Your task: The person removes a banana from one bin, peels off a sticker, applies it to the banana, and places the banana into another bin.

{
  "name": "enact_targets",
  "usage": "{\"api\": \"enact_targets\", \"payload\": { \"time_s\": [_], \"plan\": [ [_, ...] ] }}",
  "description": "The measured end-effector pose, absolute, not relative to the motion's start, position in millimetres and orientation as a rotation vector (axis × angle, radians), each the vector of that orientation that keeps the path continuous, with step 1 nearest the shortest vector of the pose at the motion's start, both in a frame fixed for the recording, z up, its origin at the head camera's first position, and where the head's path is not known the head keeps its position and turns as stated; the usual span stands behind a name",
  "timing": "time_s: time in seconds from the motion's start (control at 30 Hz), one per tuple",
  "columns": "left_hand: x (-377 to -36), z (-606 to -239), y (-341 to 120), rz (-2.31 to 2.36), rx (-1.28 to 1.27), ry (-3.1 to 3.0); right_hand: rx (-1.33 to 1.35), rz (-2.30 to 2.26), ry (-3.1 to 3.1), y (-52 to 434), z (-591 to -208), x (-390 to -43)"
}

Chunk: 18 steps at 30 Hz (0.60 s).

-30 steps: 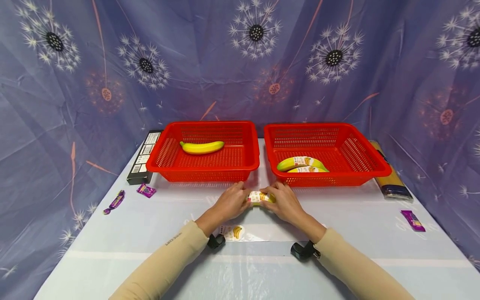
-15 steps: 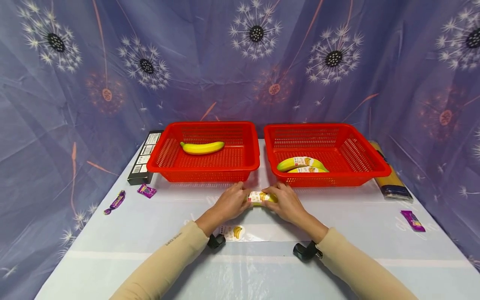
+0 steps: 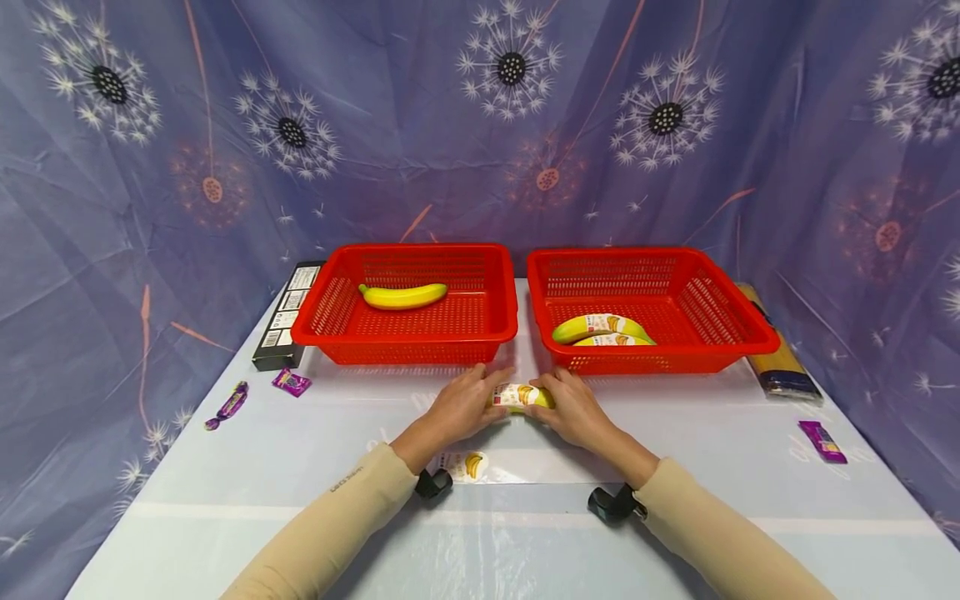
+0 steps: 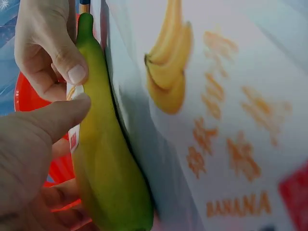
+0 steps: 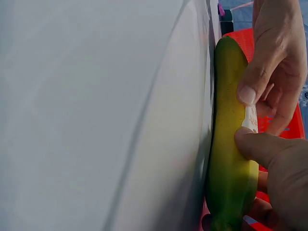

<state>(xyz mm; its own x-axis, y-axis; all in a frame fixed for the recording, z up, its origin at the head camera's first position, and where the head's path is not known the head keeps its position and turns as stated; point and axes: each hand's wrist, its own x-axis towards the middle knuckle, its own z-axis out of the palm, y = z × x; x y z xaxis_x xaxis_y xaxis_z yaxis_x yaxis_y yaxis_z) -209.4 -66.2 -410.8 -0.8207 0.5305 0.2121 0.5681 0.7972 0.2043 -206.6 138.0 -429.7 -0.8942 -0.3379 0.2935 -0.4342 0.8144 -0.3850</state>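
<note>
On the table in front of the two red baskets lies a green-yellow banana (image 3: 522, 396) with a white printed label (image 4: 73, 134). My left hand (image 3: 468, 402) grips its left end. My right hand (image 3: 567, 403) grips its right end. In the left wrist view my left thumb (image 4: 53, 118) and a right fingertip (image 4: 72, 72) meet at the label's edge on the banana (image 4: 103, 163). The right wrist view shows the same banana (image 5: 231, 159) with the label (image 5: 250, 118) pinched between the thumbs.
The left basket (image 3: 405, 340) holds one bare banana (image 3: 402, 295). Two labelled bananas (image 3: 600, 328) lie in the right basket (image 3: 738, 329). A sticker sheet (image 3: 465, 464) lies near my wrists. A black box (image 3: 287, 317), purple candies (image 3: 291, 382) (image 3: 822, 441) and a spaghetti pack (image 3: 780, 362) flank the baskets.
Both hands stay on the banana at nearly the same spot. The right fingers have crept slightly left over it.
</note>
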Motion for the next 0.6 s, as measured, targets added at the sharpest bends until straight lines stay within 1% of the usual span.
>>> {"api": "enact_targets", "payload": {
  "time_s": [0.2, 0.6],
  "plan": [
    [-209.4, -415.6, -62.2, -0.283, -0.924, -2.725, 0.605, 0.686, -2.781, 137.8, -431.5, -205.5],
    [-207.3, -416.5, -68.7, -0.315, -0.934, -2.674, 0.618, 0.688, -2.768, 136.9, -431.4, -205.7]
  ]
}}
